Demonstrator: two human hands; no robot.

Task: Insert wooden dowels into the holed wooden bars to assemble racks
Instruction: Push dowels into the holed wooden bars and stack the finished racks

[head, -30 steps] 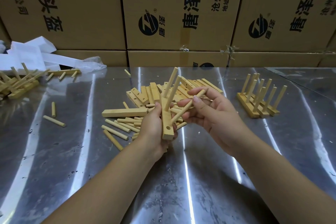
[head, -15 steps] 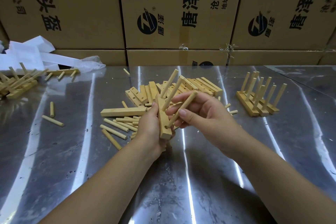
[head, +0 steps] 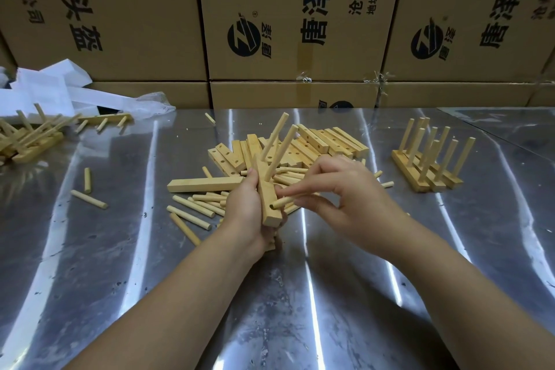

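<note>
The left hand [head: 244, 207] is curled round a wooden bar [head: 268, 203], holding it off the table with its near end towards the camera and its far end tipped up. Two dowels [head: 283, 150] already stand in the bar's upper holes, leaning away. The right hand [head: 339, 201] pinches a third dowel [head: 282, 202] between thumb and fingertips, lying nearly level, with its tip at the hole in the bar's lower part. Whether the tip has entered the hole cannot be told.

Just behind the hands lies a heap of holed bars [head: 327, 141], and one single bar [head: 204, 184] lies flat to the left of it. Loose dowels [head: 195, 207] are scattered on the shiny metal table [head: 300, 309] beside the left wrist. To the right, well apart, stand finished racks [head: 429, 159] with their dowels pointing up. More racks [head: 27, 138] lie jumbled at the far left edge, near white wrapping [head: 51, 87]. Printed cardboard boxes [head: 288, 15] are stacked along the back.
</note>
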